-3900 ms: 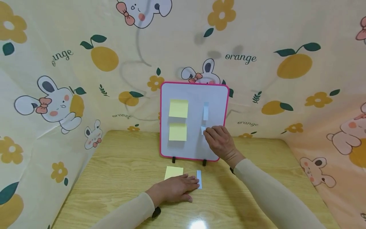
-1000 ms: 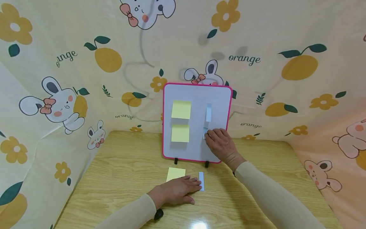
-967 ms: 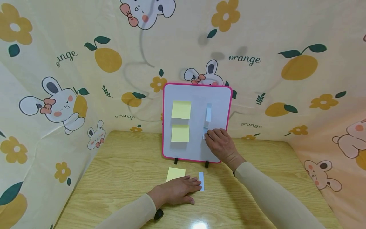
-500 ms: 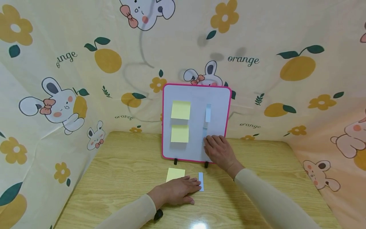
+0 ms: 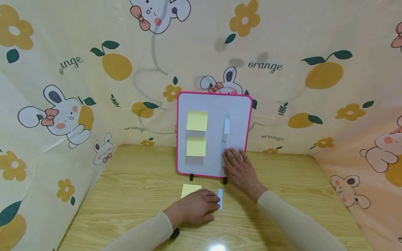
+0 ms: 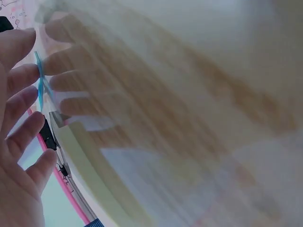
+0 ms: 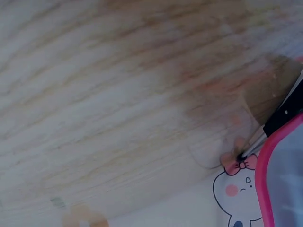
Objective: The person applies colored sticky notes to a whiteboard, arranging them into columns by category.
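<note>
A white board with a pink frame (image 5: 215, 104) stands upright on the table. Two yellow sticky notes, an upper one (image 5: 196, 121) and a lower one (image 5: 196, 146), are on its left half. On the right half hang an upper blue sticky strip (image 5: 227, 124) and a lower blue strip (image 5: 223, 144), mostly covered by my right hand (image 5: 241, 171), whose straight fingers lie against the board. My left hand (image 5: 196, 206) rests on the table, fingers loosely bent, fingertips at a blue strip pad (image 5: 220, 200). A yellow note pad (image 5: 191, 190) lies partly behind it.
Black feet (image 5: 191, 177) support the board on the wooden table (image 5: 135, 181). A patterned cloth (image 5: 201, 45) with rabbits and oranges stands close behind the board and along both sides.
My right hand has slid down the lower blue strip, its fingers going from a pinch to straight against the board. The left hand's fingers have drawn in and bent slightly at the blue pad.
</note>
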A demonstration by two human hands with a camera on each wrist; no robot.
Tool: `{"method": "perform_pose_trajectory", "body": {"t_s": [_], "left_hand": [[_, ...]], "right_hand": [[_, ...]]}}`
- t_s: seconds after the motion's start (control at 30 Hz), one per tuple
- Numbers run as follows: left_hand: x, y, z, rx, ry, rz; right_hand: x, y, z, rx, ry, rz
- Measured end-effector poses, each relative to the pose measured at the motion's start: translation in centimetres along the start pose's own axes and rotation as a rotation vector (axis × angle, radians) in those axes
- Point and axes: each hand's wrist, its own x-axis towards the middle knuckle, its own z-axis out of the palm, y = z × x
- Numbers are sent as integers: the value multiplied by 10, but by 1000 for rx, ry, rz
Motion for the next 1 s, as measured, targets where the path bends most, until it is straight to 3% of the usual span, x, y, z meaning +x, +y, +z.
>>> {"method": "perform_pose_trajectory", "body": {"t_s": [0.23,0.4,0.67,0.83,1.0], "left_hand": [[0,4,1,-3,27,-11],[1,7,3,-68,33,-54],[1,8,1,-28,88,-34],[-1,5,1,-125,83,-89],[-2,-9,-7,-118,150,-145]], "right_hand": [[-4,-4,-3,10,-91,10],[-6,-5,-2,14,-84,13],[-9,-4,0,22,-92,23],[-11,-4,2,29,-71,25],[-11,-4,3,12,-70,27]]}}
